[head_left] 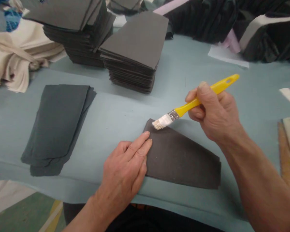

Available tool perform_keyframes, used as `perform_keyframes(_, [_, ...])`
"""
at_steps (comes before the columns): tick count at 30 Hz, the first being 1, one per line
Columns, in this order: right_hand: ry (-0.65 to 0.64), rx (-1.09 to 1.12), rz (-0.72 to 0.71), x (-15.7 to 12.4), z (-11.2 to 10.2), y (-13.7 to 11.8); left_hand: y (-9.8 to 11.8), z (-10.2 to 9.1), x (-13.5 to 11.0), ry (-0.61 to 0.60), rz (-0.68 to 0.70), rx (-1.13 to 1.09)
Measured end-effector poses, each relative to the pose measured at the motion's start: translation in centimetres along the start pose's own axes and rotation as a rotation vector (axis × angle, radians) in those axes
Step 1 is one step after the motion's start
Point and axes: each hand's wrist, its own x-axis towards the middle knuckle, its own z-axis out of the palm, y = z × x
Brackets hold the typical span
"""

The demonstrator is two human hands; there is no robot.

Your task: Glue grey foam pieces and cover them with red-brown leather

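My right hand (pixel 215 111) grips a paintbrush (pixel 188 107) by its yellow handle. White stuff coats the lower part of the brush, and its bristle tip is at the upper left corner of a dark grey fabric piece (pixel 183 161). Whether the bristles touch the fabric I cannot tell for sure. My left hand (pixel 127 167) lies flat with fingers stretched out, the fingertips on the left edge of that piece. To the left lies a small pile of dark green-grey cut pieces (pixel 58 122), slightly fanned.
Two tall stacks of dark cut pieces, a left stack (pixel 79 42) and a right stack (pixel 135 48), stand at the back of the blue-green table (pixel 178 77). Cream cloth (pixel 16 54) is heaped at far left. Black bundles (pixel 203 19) lie at back right, and a brown board (pixel 287 161) at right.
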Motion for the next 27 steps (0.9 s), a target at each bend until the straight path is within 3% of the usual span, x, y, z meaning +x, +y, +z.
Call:
perform_keyframes(9, [-0.033,-0.033,-0.034,2.9,0.8,-0.9,-0.1,-0.3,0.0,-0.024,-0.005,-0.114])
perform_keyframes(15, [-0.155,-0.060,-0.003,3.3,1.5,-1.0,0.0,-0.2,0.1,-0.033,-0.019,-0.112])
perform_keyframes(27, [-0.162,-0.174,0.006,3.7,1.5,-0.7,0.1,-0.4,0.1,-0.038,-0.046,-0.107])
